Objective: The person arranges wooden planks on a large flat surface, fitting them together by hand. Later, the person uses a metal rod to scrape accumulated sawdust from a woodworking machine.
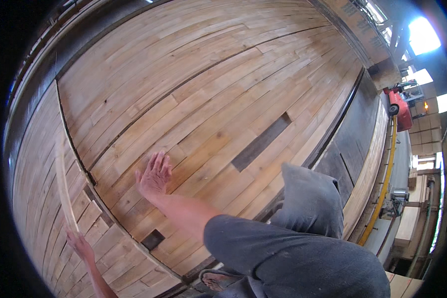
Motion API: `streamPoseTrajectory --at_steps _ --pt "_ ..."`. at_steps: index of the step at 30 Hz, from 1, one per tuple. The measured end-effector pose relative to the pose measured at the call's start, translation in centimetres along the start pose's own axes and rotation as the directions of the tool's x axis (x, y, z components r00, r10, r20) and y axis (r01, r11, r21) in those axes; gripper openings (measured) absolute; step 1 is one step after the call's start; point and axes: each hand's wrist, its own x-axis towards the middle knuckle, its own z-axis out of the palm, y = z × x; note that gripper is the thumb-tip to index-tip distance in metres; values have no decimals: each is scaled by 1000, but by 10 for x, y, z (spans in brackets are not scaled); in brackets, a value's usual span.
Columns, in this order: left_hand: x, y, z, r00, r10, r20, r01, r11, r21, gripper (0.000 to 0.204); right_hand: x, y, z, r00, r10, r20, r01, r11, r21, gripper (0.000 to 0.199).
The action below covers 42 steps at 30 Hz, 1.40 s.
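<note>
My left hand point(79, 246) grips one end of a long, thin wooden strip point(64, 191), which slants up and away over the boards at the left. The strip's far end is blurred. Flat on the wooden boards point(203, 134), near the middle, lies my right hand point(155, 175) with its fingers stretched out and nothing in it. The boards sit side by side in long rows. A dark rectangular gap point(262, 142) shows among them to the right of my right hand, and a smaller dark gap point(153, 240) lies nearer to me.
A dark seam point(74, 144) divides the left boards from the middle ones. My bent knee point(310, 201) and sandalled foot point(216, 280) are close by at the lower right. Beyond the dark edge point(355, 139) stand a yellow rail point(384, 186) and a red forklift point(401, 107).
</note>
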Motion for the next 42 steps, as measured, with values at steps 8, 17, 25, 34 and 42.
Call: streamPoseTrajectory --at_steps 8,17,25,34,42 --pt "-76 269 -161 761 579 293 -547 815 -190 57 184 232 -173 84 -733 675 923 312 224 34" --pt "-124 516 -79 448 889 90 -855 456 -247 46 265 568 -367 970 -233 -66 223 966 -132 36" --pt "-148 548 -60 433 899 56 -859 431 -278 58 247 576 -338 933 -327 148 357 886 -296 49" --pt "-166 588 -25 446 894 46 -854 441 -277 62 250 568 -352 929 -193 315 295 900 -320 49" --pt "-178 594 -4 508 861 19 -804 482 -349 63 251 575 -343 926 -187 328 290 909 -300 48"
